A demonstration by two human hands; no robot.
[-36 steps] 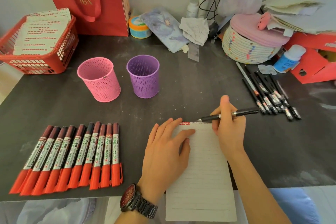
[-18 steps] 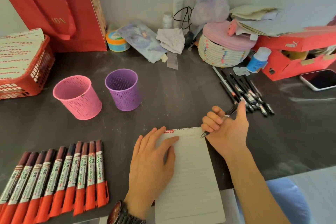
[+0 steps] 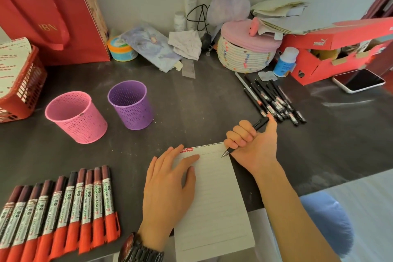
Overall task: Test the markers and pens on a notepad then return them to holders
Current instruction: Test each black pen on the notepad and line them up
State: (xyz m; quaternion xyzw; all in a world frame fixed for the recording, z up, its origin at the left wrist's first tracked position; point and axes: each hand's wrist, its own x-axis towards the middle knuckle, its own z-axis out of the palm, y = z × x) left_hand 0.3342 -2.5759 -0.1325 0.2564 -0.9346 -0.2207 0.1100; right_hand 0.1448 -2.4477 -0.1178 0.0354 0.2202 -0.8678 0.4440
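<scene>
Head view: the right hand [image 3: 253, 144] has its grip closed round a black pen [image 3: 261, 123], tip at the top-right corner of the notepad [image 3: 212, 198], where the left hand [image 3: 168, 187] lies flat, with the pink holder [image 3: 76, 117] and purple holder [image 3: 130, 105] upright beyond-left and the red basket [image 3: 27, 89] holding printed sheets [image 3: 10, 64].

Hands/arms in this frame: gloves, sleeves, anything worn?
No gloves on the left hand or the right hand, and no sleeves in view on either forearm. The only item worn is a watch on the left wrist, with a dark metal link band and a dark red dial.
</scene>
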